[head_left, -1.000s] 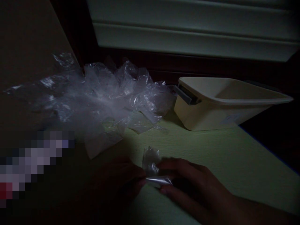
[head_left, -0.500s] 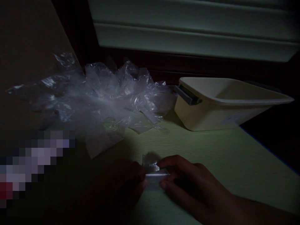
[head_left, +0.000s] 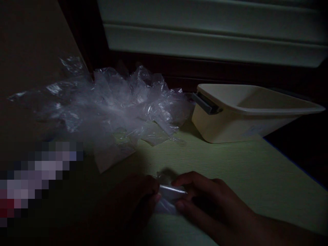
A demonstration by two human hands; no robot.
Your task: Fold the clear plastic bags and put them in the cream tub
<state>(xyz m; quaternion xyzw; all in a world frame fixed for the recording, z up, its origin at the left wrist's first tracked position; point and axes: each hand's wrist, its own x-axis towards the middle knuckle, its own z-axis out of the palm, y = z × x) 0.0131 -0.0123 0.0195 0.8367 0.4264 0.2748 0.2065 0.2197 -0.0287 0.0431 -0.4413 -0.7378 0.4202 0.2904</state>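
Observation:
A small clear plastic bag [head_left: 169, 196] is held between my two hands, low in the middle of the view, just over the pale table. Its upper fold catches the light as a bright line. My left hand [head_left: 139, 194], deep in shadow, pinches the bag's left side between thumb and fingers. On the other side, my right hand [head_left: 217, 201] grips the right edge with thumb below and index finger above. Whether anything lies inside the bag cannot be made out in the dim light.
A heap of crumpled clear plastic bags [head_left: 120, 99] spreads over the table's back left. At the back right stands a cream plastic bin [head_left: 230, 126] with a dark grey handle, by the table [head_left: 256, 171] edge. A blurred-out object [head_left: 38, 177] lies at left.
The bag's bright fold has tilted down to the right, and more of the film now hangs below it. Both hands keep their hold with little movement.

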